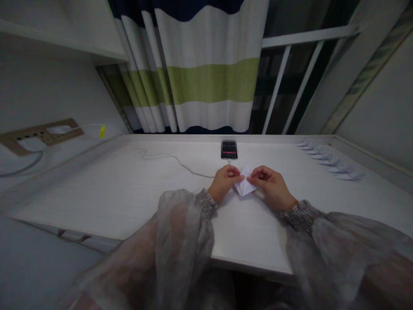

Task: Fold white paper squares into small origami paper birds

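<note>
A small white folded paper piece, pointed like a kite, is held just above the white desk near its middle. My left hand pinches its left edge with fingers curled. My right hand pinches its right edge, fingers also closed. Both wrists rest on the desk in sheer grey sleeves.
A phone lies just beyond the paper, a thin cable running left to a wall socket strip. Several folded paper pieces line the desk's right rim. A striped curtain hangs behind.
</note>
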